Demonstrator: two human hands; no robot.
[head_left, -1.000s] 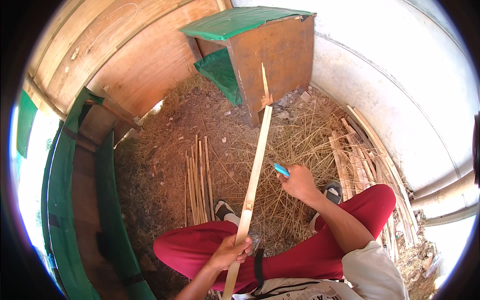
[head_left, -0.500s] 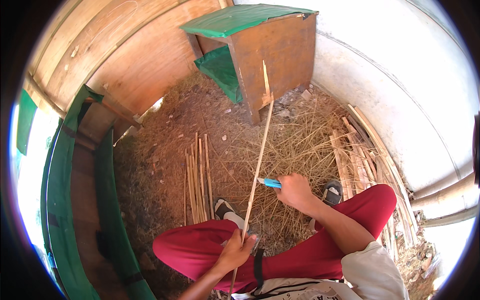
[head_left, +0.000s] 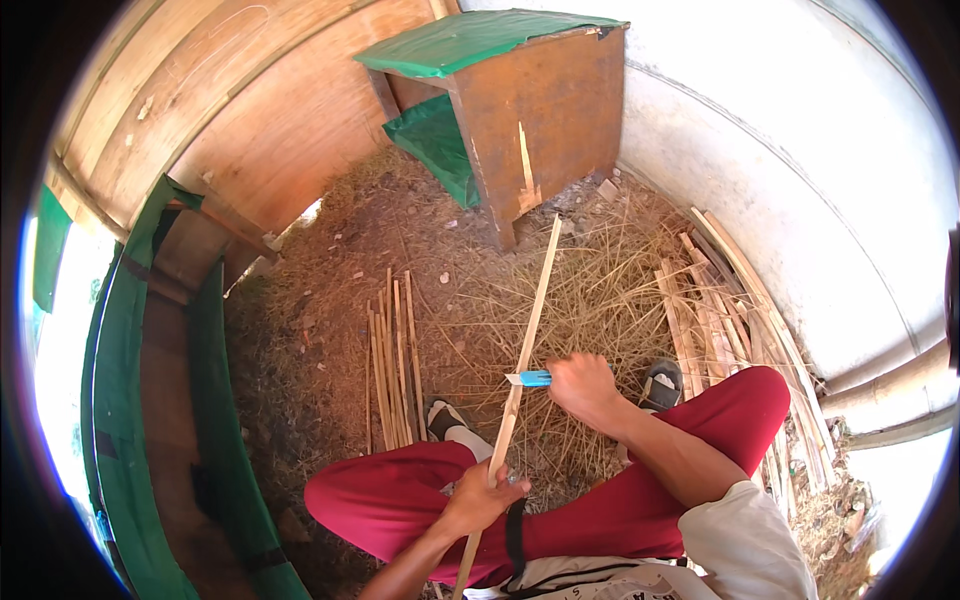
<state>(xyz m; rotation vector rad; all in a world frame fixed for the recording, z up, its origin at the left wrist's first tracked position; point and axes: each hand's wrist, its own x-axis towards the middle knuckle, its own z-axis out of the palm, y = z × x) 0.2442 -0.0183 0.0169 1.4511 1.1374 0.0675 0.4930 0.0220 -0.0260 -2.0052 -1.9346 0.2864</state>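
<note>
My left hand (head_left: 484,500) is closed around a long, pale bamboo strip (head_left: 537,312), low down near my lap. From there the strip slants up and away toward the wooden cabinet, its far end in the air. In my right hand (head_left: 585,386) is a blue utility knife (head_left: 535,378), gripped in the fist. Its blade points left and lies against or just over the strip, partway along; whether it cuts in cannot be seen.
Several thin strips (head_left: 395,360) lie together left of my foot. Longer slats (head_left: 715,320) are piled by the white wall at right. Straw shavings (head_left: 590,270) cover the ground ahead. A brown cabinet with a green top (head_left: 545,110) stands at the back; a green-draped bench (head_left: 130,420) is at left.
The knife has come slightly nearer to me along the strip. The strip has turned to show a broader face, and its far end has shifted right and a little nearer.
</note>
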